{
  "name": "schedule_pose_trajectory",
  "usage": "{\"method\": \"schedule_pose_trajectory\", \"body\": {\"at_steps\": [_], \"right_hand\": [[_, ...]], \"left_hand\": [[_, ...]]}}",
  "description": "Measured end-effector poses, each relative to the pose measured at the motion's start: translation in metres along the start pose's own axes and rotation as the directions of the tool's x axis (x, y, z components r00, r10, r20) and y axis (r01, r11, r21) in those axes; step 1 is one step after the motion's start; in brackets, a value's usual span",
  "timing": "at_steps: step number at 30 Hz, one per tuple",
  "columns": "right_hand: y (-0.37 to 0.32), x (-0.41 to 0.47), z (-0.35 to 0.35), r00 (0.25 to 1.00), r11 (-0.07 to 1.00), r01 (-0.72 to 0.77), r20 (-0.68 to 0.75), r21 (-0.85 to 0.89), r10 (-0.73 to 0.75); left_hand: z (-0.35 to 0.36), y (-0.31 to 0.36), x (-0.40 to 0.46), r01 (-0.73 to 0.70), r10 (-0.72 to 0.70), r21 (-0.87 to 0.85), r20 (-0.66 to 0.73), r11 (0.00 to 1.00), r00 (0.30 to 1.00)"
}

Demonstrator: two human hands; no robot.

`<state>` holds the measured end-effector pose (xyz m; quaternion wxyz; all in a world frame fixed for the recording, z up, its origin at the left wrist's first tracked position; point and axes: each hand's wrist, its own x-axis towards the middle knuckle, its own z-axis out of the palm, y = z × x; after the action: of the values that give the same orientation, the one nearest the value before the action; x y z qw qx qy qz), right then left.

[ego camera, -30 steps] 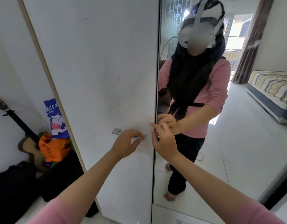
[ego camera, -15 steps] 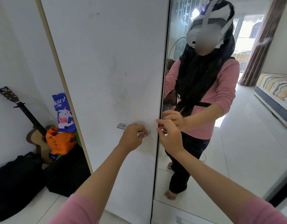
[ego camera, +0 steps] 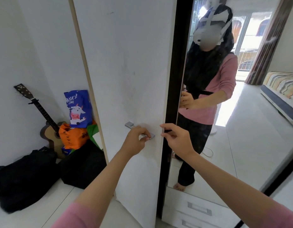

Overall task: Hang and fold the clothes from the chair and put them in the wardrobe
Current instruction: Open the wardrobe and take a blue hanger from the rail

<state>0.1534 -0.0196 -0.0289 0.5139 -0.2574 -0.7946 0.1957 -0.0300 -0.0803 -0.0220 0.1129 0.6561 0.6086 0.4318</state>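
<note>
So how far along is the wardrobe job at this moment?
Early, it seems. Nothing looks done: no clothes or chair in view. In hand: the left hand holds the handle of the white door, which stands ajar; the right hand is at its edge. Left: hanging, folding, storing.

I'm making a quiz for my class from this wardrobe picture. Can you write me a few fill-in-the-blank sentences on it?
1. The left hand grips the white door's metal ____.
2. The right hand holds that door's ____.
3. The neighbouring door carries a ____ that reflects the person.
4. Against the wall leans a ____, beside an orange bag.

Missing words: handle; edge; mirror; guitar
</note>
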Motion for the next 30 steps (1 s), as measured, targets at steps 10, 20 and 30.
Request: {"method": "schedule_pose_trajectory", "body": {"at_steps": [10, 20, 30], "right_hand": [[-0.112, -0.035, 0.06, 0.987, 0.992, 0.096, 0.124, 0.083, -0.105], [-0.202, 0.026, 0.11, 0.94, 0.919, 0.276, 0.118, 0.283, -0.319], [-0.233, 0.122, 0.18, 0.865, 0.803, 0.363, 0.148, 0.473, -0.479]], "left_hand": [[-0.091, -0.02, -0.117, 0.01, -0.009, 0.043, -0.008, 0.999, 1.0], [-0.175, -0.007, -0.154, -0.015, 0.046, 0.099, -0.318, 0.995, 0.947], [-0.257, 0.017, -0.136, -0.084, 0.082, 0.03, -0.691, 0.996, 0.718]]}}
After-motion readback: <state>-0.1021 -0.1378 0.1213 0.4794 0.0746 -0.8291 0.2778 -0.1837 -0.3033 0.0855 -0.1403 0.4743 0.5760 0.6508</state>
